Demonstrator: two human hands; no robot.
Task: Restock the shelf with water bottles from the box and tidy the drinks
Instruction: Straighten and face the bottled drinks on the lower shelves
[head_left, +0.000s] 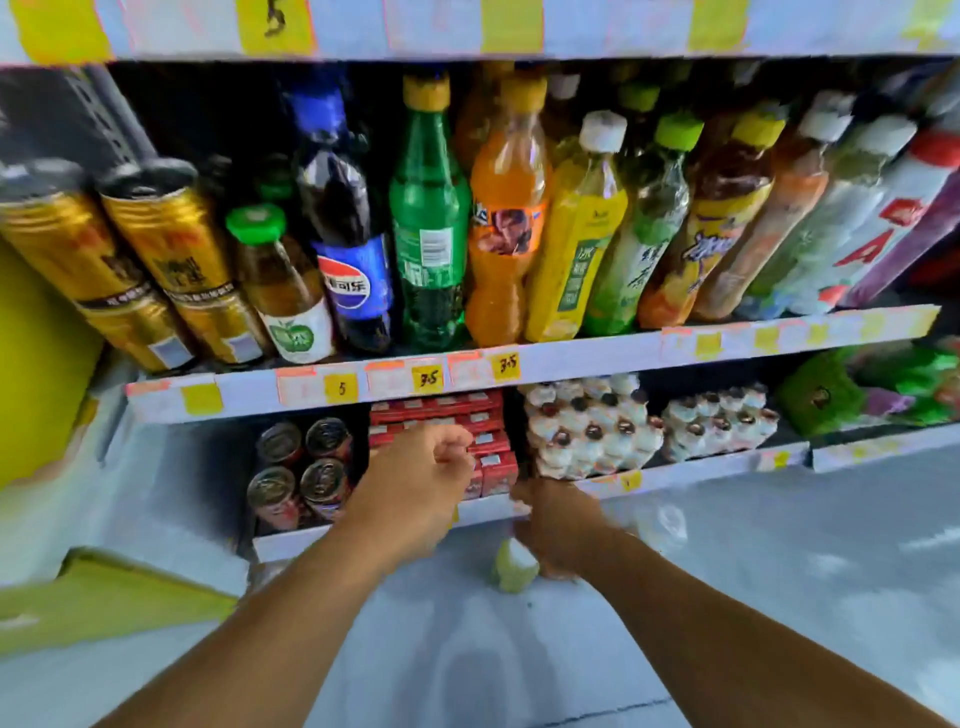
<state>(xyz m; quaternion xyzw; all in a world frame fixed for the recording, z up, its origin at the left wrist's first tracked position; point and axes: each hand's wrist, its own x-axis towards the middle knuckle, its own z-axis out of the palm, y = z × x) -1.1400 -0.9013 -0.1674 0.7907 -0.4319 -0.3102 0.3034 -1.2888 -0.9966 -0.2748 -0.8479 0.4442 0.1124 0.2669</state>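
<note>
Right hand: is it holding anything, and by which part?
The right hand appears closed on a blurred pale green item; its gripped part is hidden. The left hand is loosely curled at the red cartons, holding nothing visible.

Soda bottles (431, 218) on the shelf rail (571, 358): clear glossy plastic w/ shiny film labels. Left of them, 2 gold cans (171, 270), metallic sheen. Rail itself smooth painted metal w/ matt paper price tags (428, 378). Below the rail: 4 cans (301, 478) w/ bright metal tops, red matt cartons (493, 452), small bottle packs (592, 426) in glossy shrink-wrap.
</note>
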